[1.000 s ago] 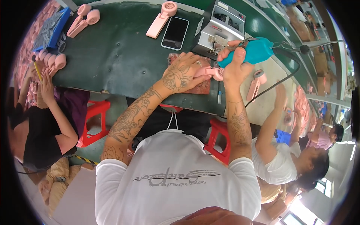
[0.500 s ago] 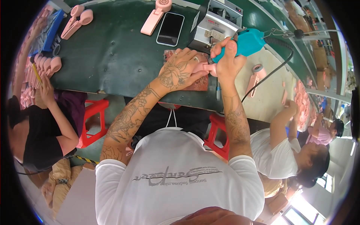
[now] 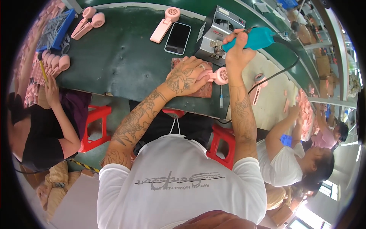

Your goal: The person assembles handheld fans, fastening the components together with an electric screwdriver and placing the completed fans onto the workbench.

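My left hand (image 3: 187, 76) is closed over the handle of a pink handheld fan, holding it down on a worn reddish pad (image 3: 205, 91). The fan's round grille head (image 3: 221, 76) pokes out to the right of my fingers; its handle is mostly hidden under them. In my right hand (image 3: 240, 53) is a teal electric screwdriver (image 3: 257, 38), gripped with the thumb up along its body. Its tip end points left, at the front of a grey metal screw feeder (image 3: 217, 36). Whether the tip touches the feeder I cannot tell.
Beyond my left hand lie a phone (image 3: 178, 38) and another pink fan (image 3: 166, 25). A thin screwdriver (image 3: 221, 100) lies near the table edge. The power tool's black cable (image 3: 280, 71) crosses the pale board. Co-workers sit on both sides, near more pink fans (image 3: 259, 87) and a blue bin (image 3: 63, 28).
My right hand has lifted the electric screwdriver off the fan's head and carried it up to the screw feeder. The fan's grille now shows. My left hand keeps its hold.
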A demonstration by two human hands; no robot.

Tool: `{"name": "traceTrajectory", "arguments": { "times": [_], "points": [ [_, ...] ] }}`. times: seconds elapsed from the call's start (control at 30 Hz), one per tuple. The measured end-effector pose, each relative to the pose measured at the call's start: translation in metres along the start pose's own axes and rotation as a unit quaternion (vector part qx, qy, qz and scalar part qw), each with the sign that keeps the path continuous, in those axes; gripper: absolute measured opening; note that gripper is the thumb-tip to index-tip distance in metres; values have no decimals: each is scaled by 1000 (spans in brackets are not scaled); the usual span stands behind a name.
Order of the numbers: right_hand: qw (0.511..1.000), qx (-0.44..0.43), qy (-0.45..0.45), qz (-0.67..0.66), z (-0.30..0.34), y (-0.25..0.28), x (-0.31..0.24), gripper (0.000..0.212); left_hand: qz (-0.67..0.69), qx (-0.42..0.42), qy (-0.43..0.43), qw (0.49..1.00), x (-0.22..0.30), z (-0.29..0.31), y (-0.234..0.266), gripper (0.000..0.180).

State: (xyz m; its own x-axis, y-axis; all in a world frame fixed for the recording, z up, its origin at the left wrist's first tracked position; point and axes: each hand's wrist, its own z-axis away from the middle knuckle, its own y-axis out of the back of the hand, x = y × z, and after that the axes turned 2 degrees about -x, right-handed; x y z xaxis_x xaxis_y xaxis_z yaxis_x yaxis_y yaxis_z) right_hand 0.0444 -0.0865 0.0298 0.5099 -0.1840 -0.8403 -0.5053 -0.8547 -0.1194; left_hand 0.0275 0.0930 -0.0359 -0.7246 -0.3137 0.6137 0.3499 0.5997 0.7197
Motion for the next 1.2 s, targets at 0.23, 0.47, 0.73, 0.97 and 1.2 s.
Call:
{"name": "traceTrajectory", "arguments": {
  "times": [0.23, 0.47, 0.73, 0.97, 1.2],
  "points": [
    [999, -39, -15, 19, 7, 0, -2, 39, 21, -5, 4, 1000, -2, -1, -1, 37],
    [994, -24, -102, -13, 48, 25, -39, 41, -13, 59, -45, 997, -3, -2, -3, 32],
    [992, -58, -102, -45, 62, 28, -41, 49, 8, 5, 5, 1000, 0, -1, 0, 37],
    [991, -60, -111, -50, 73, 28, -29, 44, 13, -6, 6, 1000, 2, -3, 1, 36],
    [992, -73, -91, -55, 74, 27, -22, 45, -6, -15, 12, 1000, -1, -4, 1, 35]
  ]
}}
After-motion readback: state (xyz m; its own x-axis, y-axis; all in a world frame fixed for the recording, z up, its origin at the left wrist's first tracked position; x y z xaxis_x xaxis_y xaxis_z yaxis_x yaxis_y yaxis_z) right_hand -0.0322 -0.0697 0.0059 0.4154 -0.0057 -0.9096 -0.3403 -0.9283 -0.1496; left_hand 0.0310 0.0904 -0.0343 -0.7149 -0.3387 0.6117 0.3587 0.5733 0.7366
